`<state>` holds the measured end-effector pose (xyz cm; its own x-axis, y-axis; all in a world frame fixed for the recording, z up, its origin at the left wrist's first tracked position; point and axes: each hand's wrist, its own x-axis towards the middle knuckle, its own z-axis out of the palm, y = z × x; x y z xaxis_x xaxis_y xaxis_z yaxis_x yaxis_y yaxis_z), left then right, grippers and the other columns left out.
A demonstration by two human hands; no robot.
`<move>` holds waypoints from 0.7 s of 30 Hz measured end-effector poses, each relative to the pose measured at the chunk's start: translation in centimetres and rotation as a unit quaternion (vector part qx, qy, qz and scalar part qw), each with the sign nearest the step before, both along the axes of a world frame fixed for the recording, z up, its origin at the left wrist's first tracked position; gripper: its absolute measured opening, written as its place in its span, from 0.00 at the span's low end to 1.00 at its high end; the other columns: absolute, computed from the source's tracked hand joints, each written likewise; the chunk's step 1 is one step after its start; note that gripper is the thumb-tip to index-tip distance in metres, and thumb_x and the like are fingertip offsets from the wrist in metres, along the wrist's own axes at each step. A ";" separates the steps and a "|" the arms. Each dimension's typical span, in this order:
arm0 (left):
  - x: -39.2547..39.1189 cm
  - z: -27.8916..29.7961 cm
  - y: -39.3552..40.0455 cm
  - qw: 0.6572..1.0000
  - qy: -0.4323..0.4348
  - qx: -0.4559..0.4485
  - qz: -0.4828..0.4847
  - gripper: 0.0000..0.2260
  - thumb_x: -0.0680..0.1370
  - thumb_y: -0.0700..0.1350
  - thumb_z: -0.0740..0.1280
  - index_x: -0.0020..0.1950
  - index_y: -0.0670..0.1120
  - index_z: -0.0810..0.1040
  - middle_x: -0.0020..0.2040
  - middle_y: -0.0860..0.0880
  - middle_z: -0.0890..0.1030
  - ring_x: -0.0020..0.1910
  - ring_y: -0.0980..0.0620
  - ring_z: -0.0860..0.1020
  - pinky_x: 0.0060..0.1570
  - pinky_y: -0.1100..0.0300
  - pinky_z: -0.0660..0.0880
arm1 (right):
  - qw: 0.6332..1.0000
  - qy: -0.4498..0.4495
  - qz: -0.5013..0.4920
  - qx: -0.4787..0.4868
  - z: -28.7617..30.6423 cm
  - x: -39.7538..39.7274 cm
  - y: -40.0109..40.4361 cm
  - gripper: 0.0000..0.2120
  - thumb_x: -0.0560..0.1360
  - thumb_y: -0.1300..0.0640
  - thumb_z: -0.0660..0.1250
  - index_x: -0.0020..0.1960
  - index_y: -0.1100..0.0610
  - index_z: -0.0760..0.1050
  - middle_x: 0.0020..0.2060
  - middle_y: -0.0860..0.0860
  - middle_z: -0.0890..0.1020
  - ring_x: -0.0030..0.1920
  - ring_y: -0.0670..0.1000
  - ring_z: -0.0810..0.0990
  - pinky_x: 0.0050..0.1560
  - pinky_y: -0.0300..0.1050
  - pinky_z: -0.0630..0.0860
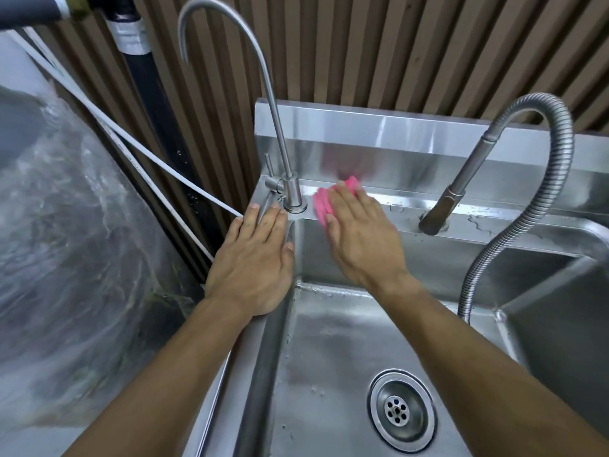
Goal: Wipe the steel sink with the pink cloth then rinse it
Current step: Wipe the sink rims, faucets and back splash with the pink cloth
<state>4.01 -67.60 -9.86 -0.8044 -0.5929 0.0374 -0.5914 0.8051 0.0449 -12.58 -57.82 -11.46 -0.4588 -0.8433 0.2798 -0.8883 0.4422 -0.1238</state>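
Note:
The steel sink [333,351] fills the lower middle, with its drain [400,412] near the bottom. My right hand [362,235] lies flat on the pink cloth [321,201], pressing it onto the back ledge just right of the thin gooseneck tap [291,196]. Most of the cloth is hidden under my fingers. My left hand [255,262] rests flat with fingers spread on the sink's left rim, next to the tap base, holding nothing.
A pull-out sprayer [445,206] with a ribbed metal hose [534,206] stands at the right of the ledge. A second basin [560,324] lies to the right. Plastic-wrapped bulk [66,225], white cables [148,159] and a black pipe [151,94] sit to the left.

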 end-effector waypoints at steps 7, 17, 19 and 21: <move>0.0 -0.4 -0.1 1.000 0.014 0.000 0.006 0.31 0.81 0.55 0.39 0.84 0.47 0.49 0.84 0.51 0.50 0.83 0.48 0.45 0.81 0.50 0.44 | 0.991 -0.067 -0.109 -0.032 0.0 2.4 -2.4 0.27 0.86 0.52 0.48 0.83 0.59 0.54 0.83 0.56 0.55 0.83 0.59 0.48 0.83 0.55 0.44; -0.2 -0.5 -0.1 0.998 0.051 0.012 0.018 0.27 0.84 0.54 0.45 0.84 0.49 0.52 0.84 0.52 0.51 0.83 0.49 0.45 0.80 0.52 0.44 | 0.999 0.010 0.034 0.015 -0.7 1.7 -1.0 0.32 0.84 0.50 0.57 0.83 0.61 0.51 0.83 0.59 0.54 0.83 0.60 0.50 0.83 0.55 0.46; -0.1 -0.6 -0.1 0.998 0.057 0.017 0.028 0.27 0.84 0.54 0.46 0.84 0.49 0.52 0.84 0.52 0.49 0.83 0.50 0.45 0.80 0.52 0.43 | 0.998 0.003 0.062 0.029 -0.3 1.0 -1.3 0.32 0.82 0.53 0.59 0.83 0.60 0.54 0.82 0.59 0.58 0.83 0.59 0.53 0.83 0.54 0.46; -0.1 -0.7 -0.2 0.998 0.056 0.025 0.031 0.28 0.84 0.55 0.45 0.84 0.49 0.51 0.84 0.52 0.48 0.83 0.50 0.44 0.81 0.52 0.43 | 0.994 -0.010 0.104 0.032 0.3 -0.3 -1.0 0.32 0.81 0.56 0.61 0.82 0.61 0.57 0.81 0.60 0.61 0.82 0.60 0.55 0.83 0.51 0.45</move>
